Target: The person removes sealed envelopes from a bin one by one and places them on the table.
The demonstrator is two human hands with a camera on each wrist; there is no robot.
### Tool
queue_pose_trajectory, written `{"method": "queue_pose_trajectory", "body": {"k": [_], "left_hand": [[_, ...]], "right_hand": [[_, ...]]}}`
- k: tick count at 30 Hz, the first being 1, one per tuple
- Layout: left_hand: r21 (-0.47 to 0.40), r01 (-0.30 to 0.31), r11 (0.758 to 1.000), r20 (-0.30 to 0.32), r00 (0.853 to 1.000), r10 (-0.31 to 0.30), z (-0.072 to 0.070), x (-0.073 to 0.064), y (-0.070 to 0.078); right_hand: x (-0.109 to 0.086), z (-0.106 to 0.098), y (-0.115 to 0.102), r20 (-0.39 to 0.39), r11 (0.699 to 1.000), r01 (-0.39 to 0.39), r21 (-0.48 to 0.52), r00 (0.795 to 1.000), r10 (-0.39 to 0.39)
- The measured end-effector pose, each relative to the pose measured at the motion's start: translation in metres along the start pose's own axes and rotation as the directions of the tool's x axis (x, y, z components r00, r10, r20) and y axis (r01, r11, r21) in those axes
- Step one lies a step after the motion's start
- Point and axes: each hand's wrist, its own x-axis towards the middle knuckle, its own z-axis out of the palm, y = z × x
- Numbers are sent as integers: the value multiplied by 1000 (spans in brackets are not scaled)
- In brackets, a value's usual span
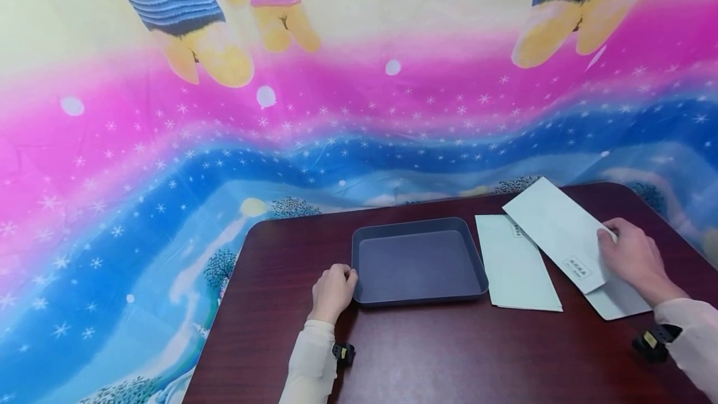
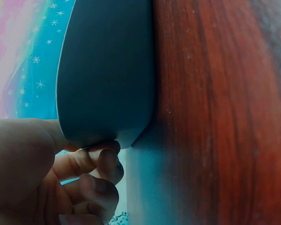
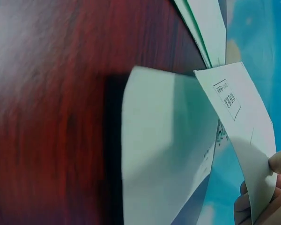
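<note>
A dark grey rectangular tray [image 1: 417,264] rests on the table. At its left end, my left hand [image 1: 332,292] pinches the rim; the left wrist view shows the curled fingers [image 2: 103,161] against the tray wall [image 2: 107,70]. My right hand [image 1: 636,257] grips one pale envelope [image 1: 552,223] by its edge, thumb on one face, tilted above the table. Beneath it, another pale envelope [image 1: 619,301] lies partly hidden. Between tray and right hand lie more pale envelopes [image 1: 518,273], seemingly stacked, partly covered by the held one. Small printed boxes mark the paper.
The dark reddish-brown table [image 1: 449,354] has rounded far corners. Right behind it hangs a colourful cloth backdrop [image 1: 359,111] with bears and snowflakes. Black wrist cameras [image 1: 343,354] are strapped at both sleeves.
</note>
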Motion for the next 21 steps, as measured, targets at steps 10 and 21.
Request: {"method": "queue_pose_trajectory", "body": {"k": [10,21], "left_hand": [[-2,3,1000,0,1000,-3,-2,-1,1],[0,9,1000,3,1000,-9,-2,-1,3]], "right_hand": [[-7,-8,15,-21,985,-161,-55,987,160],[-13,-4,36,10,976,-188,-109,982,190]]}}
